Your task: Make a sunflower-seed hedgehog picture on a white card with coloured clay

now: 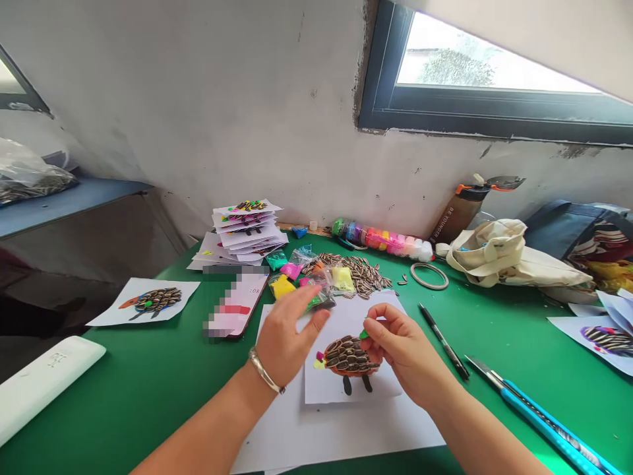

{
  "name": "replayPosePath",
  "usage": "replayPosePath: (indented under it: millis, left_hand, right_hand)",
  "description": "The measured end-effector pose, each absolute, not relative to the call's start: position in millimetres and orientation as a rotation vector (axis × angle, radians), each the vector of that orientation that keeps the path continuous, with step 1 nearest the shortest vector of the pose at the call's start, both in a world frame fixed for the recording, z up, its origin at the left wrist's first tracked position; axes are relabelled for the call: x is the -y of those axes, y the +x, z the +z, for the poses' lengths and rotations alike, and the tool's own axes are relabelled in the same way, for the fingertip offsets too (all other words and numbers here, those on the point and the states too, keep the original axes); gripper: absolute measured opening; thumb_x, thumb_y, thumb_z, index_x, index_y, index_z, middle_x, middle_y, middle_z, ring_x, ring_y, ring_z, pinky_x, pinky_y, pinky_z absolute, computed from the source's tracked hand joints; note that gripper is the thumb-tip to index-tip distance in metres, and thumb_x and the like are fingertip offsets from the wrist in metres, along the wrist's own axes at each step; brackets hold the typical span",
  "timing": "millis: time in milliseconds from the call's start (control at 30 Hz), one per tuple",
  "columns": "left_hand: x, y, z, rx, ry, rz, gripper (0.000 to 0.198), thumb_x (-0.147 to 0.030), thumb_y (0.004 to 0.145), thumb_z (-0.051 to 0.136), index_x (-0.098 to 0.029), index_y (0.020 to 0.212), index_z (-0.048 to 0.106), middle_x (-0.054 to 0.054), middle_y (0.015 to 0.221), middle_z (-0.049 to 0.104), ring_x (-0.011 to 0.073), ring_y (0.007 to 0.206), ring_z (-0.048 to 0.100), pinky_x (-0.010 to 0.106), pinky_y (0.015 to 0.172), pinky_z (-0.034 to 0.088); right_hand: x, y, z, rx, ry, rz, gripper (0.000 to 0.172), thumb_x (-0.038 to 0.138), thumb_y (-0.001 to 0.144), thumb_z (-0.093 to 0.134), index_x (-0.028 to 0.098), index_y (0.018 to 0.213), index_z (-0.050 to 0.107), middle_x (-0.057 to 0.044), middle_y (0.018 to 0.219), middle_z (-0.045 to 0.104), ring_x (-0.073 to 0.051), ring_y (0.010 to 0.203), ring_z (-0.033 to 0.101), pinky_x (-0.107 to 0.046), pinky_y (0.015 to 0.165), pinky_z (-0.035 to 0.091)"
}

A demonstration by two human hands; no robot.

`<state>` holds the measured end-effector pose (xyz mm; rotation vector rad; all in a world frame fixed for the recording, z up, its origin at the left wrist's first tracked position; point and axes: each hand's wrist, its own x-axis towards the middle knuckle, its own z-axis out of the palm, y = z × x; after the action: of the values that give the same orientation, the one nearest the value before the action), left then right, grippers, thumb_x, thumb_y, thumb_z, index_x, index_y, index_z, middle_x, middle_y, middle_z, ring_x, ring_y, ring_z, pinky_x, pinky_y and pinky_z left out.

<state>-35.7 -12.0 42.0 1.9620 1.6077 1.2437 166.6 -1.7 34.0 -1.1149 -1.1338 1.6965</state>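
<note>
Between the thumb and fingers of my right hand (395,343) is a small piece of green clay (364,334). Below it lies a paper card (321,389) bearing a bird-like figure (349,356) made of striped sunflower seeds, with dark legs and a pink and yellow head end. My left hand (291,330), a bracelet on its wrist, hovers left of the card with its fingers apart and nothing in them. Just beyond it are bags of coloured clay (342,280) and a heap of sunflower seeds (368,276). Larger white paper (277,435) lies beneath the card.
A phone (242,303) and another seed card (148,303) lie to the left, before a stack of cards (237,237). On the right are a pen (445,343), a blue utility knife (544,422), a ring (429,276), a cloth bag (509,257) and a bottle (457,214).
</note>
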Motion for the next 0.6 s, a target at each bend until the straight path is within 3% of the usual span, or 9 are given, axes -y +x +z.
replayPosePath:
  millis: [133, 267, 400, 600]
  left_hand:
    - [32, -6, 52, -1.191, 1.422, 0.962, 0.043, -0.04, 0.077, 0.065, -0.016, 0.113, 0.063, 0.008, 0.101, 0.069, 0.0223, 0.089, 0.065, 0.032, 0.075, 0.055]
    - [37, 10, 53, -0.942, 1.218, 0.929, 0.021, -0.032, 0.081, 0.059, -0.015, 0.088, 0.07, 0.002, 0.074, 0.067, 0.0166, 0.071, 0.064, 0.027, 0.068, 0.054]
    - [31, 8, 52, -0.998, 1.19, 0.971, 0.019, -0.031, 0.079, 0.062, -0.015, 0.075, 0.07, 0.0, 0.065, 0.064, 0.0126, 0.062, 0.06, 0.022, 0.059, 0.05]
    - [20, -7, 51, -1.045, 1.098, 0.883, 0.031, -0.042, 0.074, 0.067, -0.012, 0.072, 0.067, 0.002, 0.06, 0.063, 0.0125, 0.057, 0.058, 0.022, 0.054, 0.045]
  right_hand:
    - [15, 154, 38, 1.144, -1.032, 1.709, 0.029, 0.042, 0.079, 0.064, 0.02, 0.079, 0.045, 0.005, 0.057, 0.057, -0.007, 0.049, 0.048, -0.018, 0.047, 0.036]
    - [21, 146, 39, 1.142, -0.97, 1.614, 0.031, 0.042, 0.078, 0.065, 0.019, 0.071, 0.046, 0.009, 0.052, 0.047, -0.005, 0.046, 0.043, -0.015, 0.042, 0.033]
    - [20, 148, 42, 1.232, -0.994, 1.54, 0.032, 0.043, 0.082, 0.058, 0.017, 0.065, 0.05, 0.006, 0.05, 0.05, -0.006, 0.046, 0.047, -0.017, 0.043, 0.039]
    - [19, 151, 42, 1.3, -0.893, 1.634, 0.016, 0.032, 0.079, 0.063, 0.019, 0.087, 0.061, 0.001, 0.068, 0.061, -0.013, 0.062, 0.061, -0.028, 0.059, 0.054]
